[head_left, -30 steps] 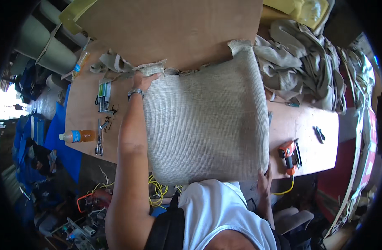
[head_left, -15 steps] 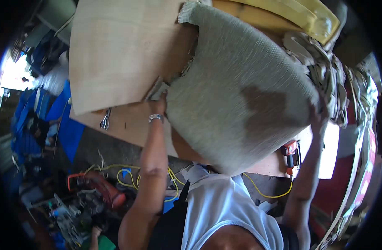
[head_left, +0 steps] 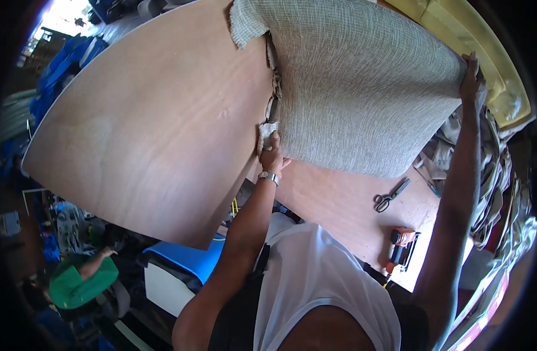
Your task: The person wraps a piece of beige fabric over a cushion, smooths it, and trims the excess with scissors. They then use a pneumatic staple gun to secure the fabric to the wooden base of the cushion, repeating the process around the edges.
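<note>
A large grey-beige woven fabric sheet (head_left: 362, 105) hangs between my two hands, with a torn, rough edge on its left side. My left hand (head_left: 273, 157) is closed on a folded flap at that edge, thumb uppermost. Beside it, a broad curved plywood panel (head_left: 145, 128) reaches to the left; its seam with the fabric is ragged. My right hand (head_left: 471, 76), farther away at the right, is closed on the fabric's far right edge. Below the fabric, scissors (head_left: 400, 188) and an orange-and-black staple gun (head_left: 403, 237) lie on the wooden work surface (head_left: 333, 190).
A yellow moulded piece (head_left: 505, 93) stands at the far right, above heaped grey cloth (head_left: 491, 169). At the lower left a person in green (head_left: 84, 281) is near a blue-topped object (head_left: 189, 257) and cluttered equipment.
The fabric and plywood panel have swung round together. My right hand has moved farther away and up, and my left hand to the right. The scissors at the right have come into sight.
</note>
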Demonstrator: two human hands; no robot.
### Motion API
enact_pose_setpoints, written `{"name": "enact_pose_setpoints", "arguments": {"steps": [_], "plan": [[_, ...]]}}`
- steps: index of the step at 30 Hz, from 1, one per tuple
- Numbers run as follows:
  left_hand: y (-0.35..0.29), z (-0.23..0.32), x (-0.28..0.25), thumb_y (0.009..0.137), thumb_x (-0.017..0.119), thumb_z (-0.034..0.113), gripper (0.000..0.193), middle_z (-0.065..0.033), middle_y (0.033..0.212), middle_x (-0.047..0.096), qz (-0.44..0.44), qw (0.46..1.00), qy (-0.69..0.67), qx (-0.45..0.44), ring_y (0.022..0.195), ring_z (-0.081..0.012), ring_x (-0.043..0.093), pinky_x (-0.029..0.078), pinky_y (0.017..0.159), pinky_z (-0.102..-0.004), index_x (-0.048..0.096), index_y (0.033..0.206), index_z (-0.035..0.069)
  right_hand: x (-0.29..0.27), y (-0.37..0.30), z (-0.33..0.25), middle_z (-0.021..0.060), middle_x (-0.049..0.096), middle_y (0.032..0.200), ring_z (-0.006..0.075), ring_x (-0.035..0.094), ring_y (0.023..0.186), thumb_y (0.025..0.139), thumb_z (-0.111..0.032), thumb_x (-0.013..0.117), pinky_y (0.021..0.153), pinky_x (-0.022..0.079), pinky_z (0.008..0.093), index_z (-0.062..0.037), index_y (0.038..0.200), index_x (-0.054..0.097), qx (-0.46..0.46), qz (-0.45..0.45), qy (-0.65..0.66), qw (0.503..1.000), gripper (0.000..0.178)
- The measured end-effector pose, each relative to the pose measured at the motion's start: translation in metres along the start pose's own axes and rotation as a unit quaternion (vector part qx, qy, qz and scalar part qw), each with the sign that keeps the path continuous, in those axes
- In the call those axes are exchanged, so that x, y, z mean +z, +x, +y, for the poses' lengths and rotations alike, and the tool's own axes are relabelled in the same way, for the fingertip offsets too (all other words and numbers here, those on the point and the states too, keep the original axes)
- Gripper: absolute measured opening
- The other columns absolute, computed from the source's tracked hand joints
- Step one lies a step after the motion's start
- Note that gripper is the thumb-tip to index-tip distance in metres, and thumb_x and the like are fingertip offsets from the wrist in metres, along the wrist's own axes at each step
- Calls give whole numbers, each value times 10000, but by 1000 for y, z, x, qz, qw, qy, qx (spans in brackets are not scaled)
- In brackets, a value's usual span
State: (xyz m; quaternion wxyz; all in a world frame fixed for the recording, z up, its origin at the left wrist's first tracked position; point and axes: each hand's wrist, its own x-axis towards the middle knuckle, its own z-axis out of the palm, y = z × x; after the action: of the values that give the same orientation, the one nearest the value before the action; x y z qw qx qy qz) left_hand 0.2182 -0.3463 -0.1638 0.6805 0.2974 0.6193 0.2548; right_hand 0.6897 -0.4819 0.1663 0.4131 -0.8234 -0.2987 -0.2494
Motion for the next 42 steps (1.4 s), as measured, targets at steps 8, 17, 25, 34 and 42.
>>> {"name": "enact_pose_setpoints", "arguments": {"steps": [8,17,25,34,42], "plan": [[-27,18,-3,862,670,707,925,-223,1343,581,24,999,19,-21,983,-374,721,647,779,-457,434,1490,71,77,-270,-152,117,698,1142,323,648,1069,860,-94,660,901,496,461,-64,1145,684,-404,-262,188,856,287],[-26,30,-17,971,406,738,810,-191,943,741,-60,978,190,-57,792,-297,753,616,595,-412,600,1330,38,169,-393,-158,112,336,1647,313,226,1551,982,-338,532,1237,184,573,-83,1518,460,-340,-446,-4,828,598],[-108,140,22,940,579,229,256,-147,1032,726,50,639,669,375,966,-355,682,545,855,-448,740,1011,43,173,-404,-145,119,374,1626,309,226,1558,954,-369,529,1267,124,557,-81,1510,471,-341,-432,31,834,629],[-23,169,32,943,541,234,279,-44,1170,620,67,181,842,504,1253,-246,479,321,1100,-457,756,1065,106,179,-403,-137,157,445,1565,335,348,1497,927,-255,564,1269,192,491,-5,1405,554,-281,-376,147,870,539],[-63,171,41,945,526,195,245,-156,1076,661,64,451,745,487,1090,-323,618,482,927,-454,653,1080,34,175,-394,-141,159,366,1617,331,309,1512,968,-260,483,1249,216,477,-8,1505,436,-284,-424,70,857,595]]}}
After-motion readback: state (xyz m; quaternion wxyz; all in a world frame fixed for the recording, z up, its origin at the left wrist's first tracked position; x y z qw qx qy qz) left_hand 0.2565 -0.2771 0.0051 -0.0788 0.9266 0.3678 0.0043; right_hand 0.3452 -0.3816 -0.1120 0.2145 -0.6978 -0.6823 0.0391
